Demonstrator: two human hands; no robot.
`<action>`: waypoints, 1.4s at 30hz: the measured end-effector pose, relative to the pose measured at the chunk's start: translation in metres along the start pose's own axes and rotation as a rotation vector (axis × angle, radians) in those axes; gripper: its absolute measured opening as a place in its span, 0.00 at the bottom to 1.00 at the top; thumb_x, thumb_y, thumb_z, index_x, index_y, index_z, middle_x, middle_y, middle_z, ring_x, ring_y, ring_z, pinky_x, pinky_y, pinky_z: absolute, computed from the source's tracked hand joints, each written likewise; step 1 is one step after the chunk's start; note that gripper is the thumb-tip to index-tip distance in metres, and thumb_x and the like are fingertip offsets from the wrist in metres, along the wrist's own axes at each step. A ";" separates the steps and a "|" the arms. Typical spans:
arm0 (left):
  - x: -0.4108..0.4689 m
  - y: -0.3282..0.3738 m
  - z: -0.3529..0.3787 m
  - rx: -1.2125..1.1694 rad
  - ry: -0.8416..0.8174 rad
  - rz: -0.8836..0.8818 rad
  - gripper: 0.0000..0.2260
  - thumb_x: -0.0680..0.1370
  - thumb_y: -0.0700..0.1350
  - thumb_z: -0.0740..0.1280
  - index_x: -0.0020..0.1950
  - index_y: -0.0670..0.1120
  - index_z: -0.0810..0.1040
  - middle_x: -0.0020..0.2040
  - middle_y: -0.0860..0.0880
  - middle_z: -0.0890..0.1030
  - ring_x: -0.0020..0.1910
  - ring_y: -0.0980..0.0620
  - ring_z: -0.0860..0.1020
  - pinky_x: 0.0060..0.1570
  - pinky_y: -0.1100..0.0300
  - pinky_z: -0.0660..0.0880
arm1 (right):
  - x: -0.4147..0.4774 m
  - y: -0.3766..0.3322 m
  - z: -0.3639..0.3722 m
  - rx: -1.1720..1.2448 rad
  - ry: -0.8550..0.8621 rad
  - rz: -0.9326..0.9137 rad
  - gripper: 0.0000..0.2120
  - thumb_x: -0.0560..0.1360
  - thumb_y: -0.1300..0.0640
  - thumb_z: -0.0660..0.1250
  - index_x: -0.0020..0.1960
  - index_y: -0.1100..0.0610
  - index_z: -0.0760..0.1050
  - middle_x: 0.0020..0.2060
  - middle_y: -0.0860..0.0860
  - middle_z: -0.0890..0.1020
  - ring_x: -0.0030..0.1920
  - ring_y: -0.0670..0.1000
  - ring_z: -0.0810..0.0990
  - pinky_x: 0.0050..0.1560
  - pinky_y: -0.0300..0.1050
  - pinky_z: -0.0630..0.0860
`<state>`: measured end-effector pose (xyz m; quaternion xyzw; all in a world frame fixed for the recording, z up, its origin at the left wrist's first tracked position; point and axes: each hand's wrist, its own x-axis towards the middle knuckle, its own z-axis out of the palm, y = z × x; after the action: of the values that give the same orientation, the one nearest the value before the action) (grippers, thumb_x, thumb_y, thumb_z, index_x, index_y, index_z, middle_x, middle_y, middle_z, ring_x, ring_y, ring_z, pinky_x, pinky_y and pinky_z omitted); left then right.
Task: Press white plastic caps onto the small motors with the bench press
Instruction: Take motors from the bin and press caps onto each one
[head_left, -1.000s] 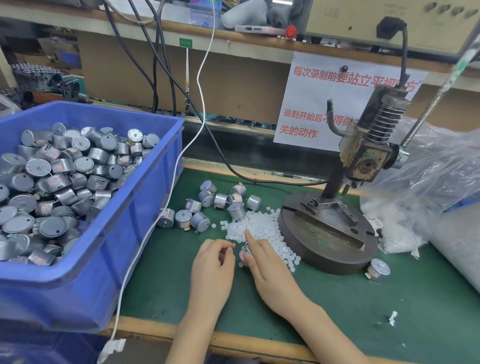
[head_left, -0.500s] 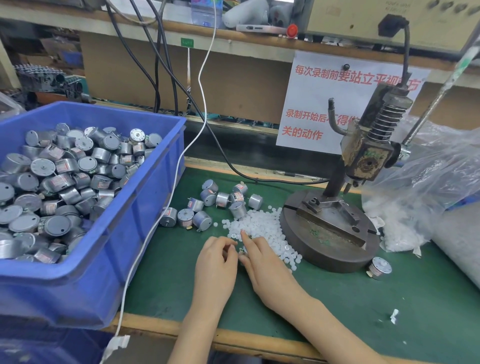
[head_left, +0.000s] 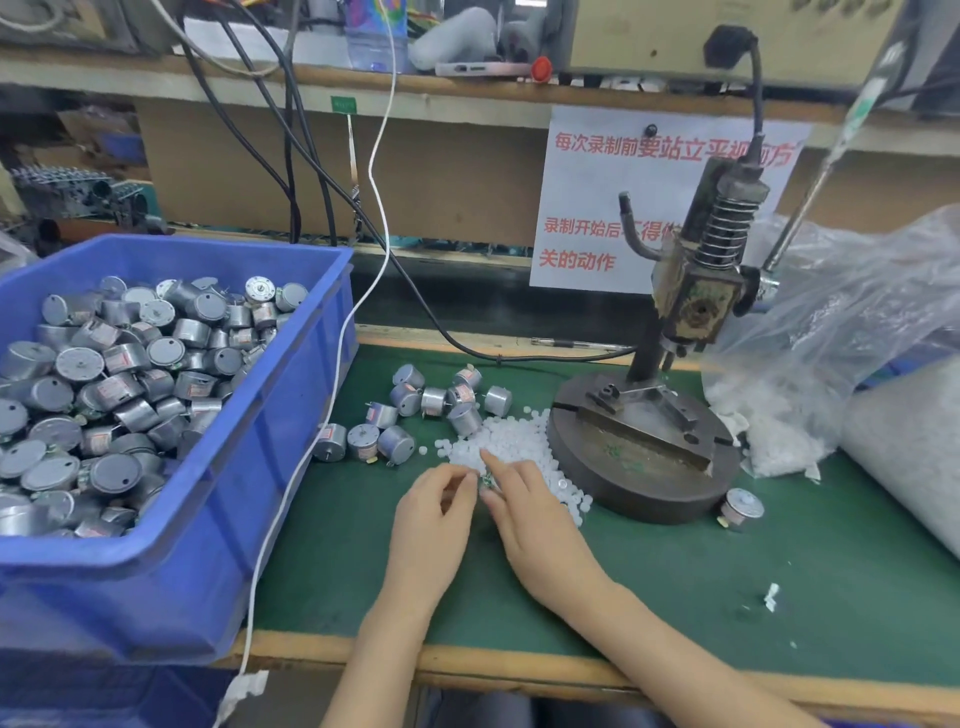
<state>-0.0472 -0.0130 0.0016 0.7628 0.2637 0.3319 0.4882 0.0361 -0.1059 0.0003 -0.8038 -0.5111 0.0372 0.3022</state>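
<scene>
A heap of small white plastic caps (head_left: 511, 441) lies on the green mat, left of the bench press (head_left: 675, 358) and its round iron base (head_left: 644, 467). My left hand (head_left: 434, 525) and my right hand (head_left: 535, 519) meet at the near edge of the heap. Between their fingertips sits a small motor (head_left: 487, 482), mostly hidden; the right hand's fingers curl round it. My left thumb and forefinger are pinched together at the motor, and what they hold is too small to see. Loose silver motors (head_left: 415, 415) lie behind the heap.
A blue bin (head_left: 291, 415) full of silver motors stands at the left, with a white cable (head_left: 332, 384) draped over its corner. One motor (head_left: 740, 506) lies right of the press base. A clear plastic bag (head_left: 841, 332) of caps sits at the right.
Both hands have shifted slightly away from me, toward the heap of caps, and stay together at the motor. The view has tilted a little.
</scene>
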 end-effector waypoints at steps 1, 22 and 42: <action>-0.001 0.003 0.002 -0.009 -0.056 0.013 0.09 0.78 0.39 0.61 0.40 0.47 0.76 0.39 0.51 0.79 0.39 0.57 0.76 0.42 0.69 0.69 | 0.000 0.001 -0.002 0.051 0.041 0.021 0.21 0.81 0.52 0.53 0.73 0.54 0.59 0.57 0.52 0.70 0.56 0.52 0.73 0.56 0.46 0.69; 0.021 0.038 0.036 -0.525 -0.426 -0.177 0.11 0.74 0.47 0.67 0.52 0.43 0.79 0.39 0.46 0.82 0.38 0.51 0.78 0.40 0.63 0.74 | 0.004 0.020 -0.023 0.507 0.618 0.207 0.06 0.77 0.49 0.57 0.47 0.40 0.72 0.45 0.41 0.77 0.48 0.39 0.76 0.47 0.34 0.71; 0.023 0.021 0.032 -0.836 -0.294 -0.304 0.15 0.68 0.45 0.67 0.53 0.44 0.78 0.36 0.48 0.81 0.35 0.52 0.80 0.35 0.62 0.76 | -0.005 0.016 -0.020 0.348 0.529 0.094 0.17 0.73 0.56 0.70 0.53 0.38 0.69 0.46 0.38 0.75 0.43 0.41 0.75 0.42 0.28 0.68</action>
<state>-0.0067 -0.0227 0.0172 0.4923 0.1440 0.2227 0.8291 0.0533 -0.1238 0.0070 -0.7445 -0.3632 -0.0721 0.5555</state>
